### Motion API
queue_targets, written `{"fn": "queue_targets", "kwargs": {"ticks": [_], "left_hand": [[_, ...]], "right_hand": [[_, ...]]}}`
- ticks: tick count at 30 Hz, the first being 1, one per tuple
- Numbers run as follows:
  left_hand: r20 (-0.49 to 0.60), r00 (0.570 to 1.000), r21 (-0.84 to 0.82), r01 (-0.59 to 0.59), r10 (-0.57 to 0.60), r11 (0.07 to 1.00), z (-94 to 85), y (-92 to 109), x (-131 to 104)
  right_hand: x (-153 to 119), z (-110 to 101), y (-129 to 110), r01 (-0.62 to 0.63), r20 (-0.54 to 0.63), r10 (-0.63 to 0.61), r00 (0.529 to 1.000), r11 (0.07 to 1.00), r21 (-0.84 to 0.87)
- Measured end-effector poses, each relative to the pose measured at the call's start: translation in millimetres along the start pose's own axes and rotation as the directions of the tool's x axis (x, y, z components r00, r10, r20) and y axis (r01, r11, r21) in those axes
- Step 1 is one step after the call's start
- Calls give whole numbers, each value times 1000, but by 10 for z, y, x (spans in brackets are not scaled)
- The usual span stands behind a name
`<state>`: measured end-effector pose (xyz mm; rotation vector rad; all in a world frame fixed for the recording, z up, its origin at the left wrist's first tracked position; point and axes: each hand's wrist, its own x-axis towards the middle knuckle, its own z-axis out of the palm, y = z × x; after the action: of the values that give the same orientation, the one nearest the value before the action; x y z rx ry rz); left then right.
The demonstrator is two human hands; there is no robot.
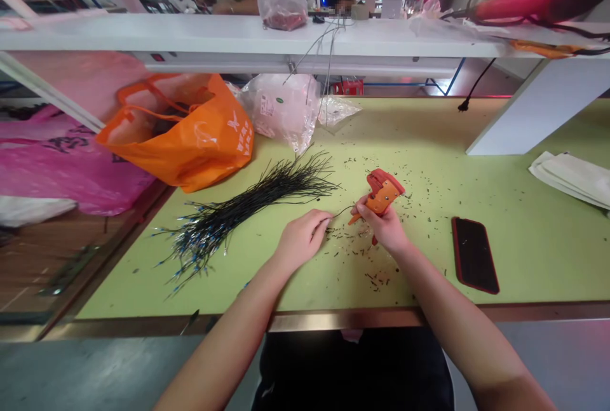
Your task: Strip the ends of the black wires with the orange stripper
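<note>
Between the thumb and fingertips of my left hand [304,234] is a thin black wire [343,211], its free part stretching toward the tool on the right. My right hand [389,230] is closed around the handles of an orange and red wire stripper [384,194], its head tilted up and away. I cannot tell whether the wire touches the stripper. Left of both hands lies a thick bundle of black wires [252,200], with blue and silvery ends toward the near left. Short black scraps [377,281] are scattered on the green tabletop [324,293] around the stripper.
A phone [475,255] lies at the right, with white papers [572,177] beyond it. An orange bag [190,138], a pink bag [71,157] and a clear plastic bag [281,109] stand at the left and back. A white shelf [214,35] spans the back above the table.
</note>
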<state>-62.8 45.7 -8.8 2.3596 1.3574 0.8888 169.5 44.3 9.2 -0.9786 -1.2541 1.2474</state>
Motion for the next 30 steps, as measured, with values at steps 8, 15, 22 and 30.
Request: {"fn": "queue_targets", "kwargs": {"ticks": [8, 15, 22, 30], "left_hand": [[4, 996, 16, -84, 84, 996, -13, 220, 366], [-311, 946, -209, 23, -89, 978, -29, 76, 297], [-243, 969, -166, 7, -48, 986, -48, 118, 227], [-280, 960, -153, -45, 0, 987, -19, 179, 193]], "right_hand": [[-3, -23, -30, -69, 110, 65, 992, 997, 32], [36, -238, -43, -413, 508, 285, 813, 897, 158], [-24, -154, 10, -441, 611, 292, 736, 892, 104], [-18, -140, -11, -437, 569, 320, 758, 896, 78]]}}
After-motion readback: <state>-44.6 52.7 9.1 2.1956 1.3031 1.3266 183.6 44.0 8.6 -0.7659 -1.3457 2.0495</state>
